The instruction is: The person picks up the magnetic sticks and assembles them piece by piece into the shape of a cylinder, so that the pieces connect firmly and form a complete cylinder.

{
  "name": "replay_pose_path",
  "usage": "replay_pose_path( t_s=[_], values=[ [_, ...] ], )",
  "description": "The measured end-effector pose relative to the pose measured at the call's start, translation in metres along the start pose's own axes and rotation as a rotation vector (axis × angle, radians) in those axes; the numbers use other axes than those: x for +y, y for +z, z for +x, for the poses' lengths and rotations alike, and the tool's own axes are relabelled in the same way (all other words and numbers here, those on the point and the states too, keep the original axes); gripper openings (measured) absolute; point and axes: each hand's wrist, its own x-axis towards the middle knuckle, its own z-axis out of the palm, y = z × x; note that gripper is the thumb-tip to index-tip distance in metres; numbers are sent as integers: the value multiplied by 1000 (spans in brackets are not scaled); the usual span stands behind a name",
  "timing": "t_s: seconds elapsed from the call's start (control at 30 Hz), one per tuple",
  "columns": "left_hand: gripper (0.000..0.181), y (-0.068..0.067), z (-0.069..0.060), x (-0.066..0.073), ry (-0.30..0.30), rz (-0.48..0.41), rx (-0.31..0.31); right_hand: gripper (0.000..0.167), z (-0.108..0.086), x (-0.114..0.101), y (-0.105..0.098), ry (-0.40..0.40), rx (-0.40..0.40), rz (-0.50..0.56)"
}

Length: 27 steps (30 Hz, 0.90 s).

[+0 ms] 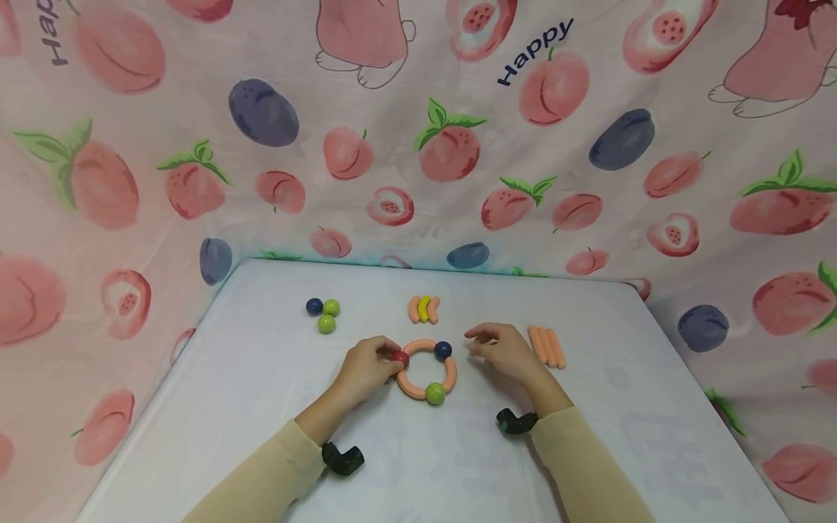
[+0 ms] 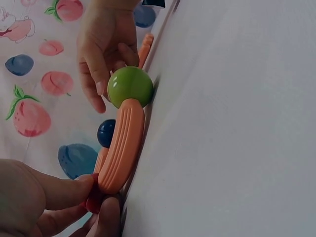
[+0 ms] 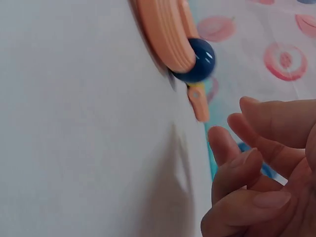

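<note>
A closed ring of curved orange pieces (image 1: 411, 388) lies on the white table, joined by a red ball (image 1: 401, 358), a dark blue ball (image 1: 442, 350) and a green ball (image 1: 434, 394). My left hand (image 1: 368, 370) pinches the red ball at the ring's left side between thumb and fingers. The left wrist view shows the green ball (image 2: 130, 87) and a ribbed curved piece (image 2: 123, 148) close up. To the right of the ring hovers my right hand (image 1: 506, 354), apart from it, its fingers loosely bent around nothing, as the right wrist view confirms.
One blue and two green balls (image 1: 327, 323) sit at the back left. Behind the ring lie two short curved orange pieces and a yellow one (image 1: 423, 309). Straight orange sticks (image 1: 546, 346) lie beyond my right hand. A fruit-patterned cloth (image 1: 392, 167) hangs behind the table.
</note>
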Motion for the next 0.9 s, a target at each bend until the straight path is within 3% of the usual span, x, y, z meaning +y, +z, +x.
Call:
replay_pose_path(
  t_s=[0.3, 0.5, 0.73, 0.9],
  values=[
    [22, 0, -7, 4, -39, -53, 15, 33, -15, 19, -44, -23, 147, -10],
    [25, -1, -12, 4, -63, -87, 20, 38, -30, 36, -74, 64, 204, 44],
    [25, -1, -18, 3, -92, -130, 13, 38, -40, 63, -97, 104, 297, -107],
    [26, 0, -22, 3, -100, -164, -13, 44, -41, 79, -105, 142, 299, -147]
  ],
)
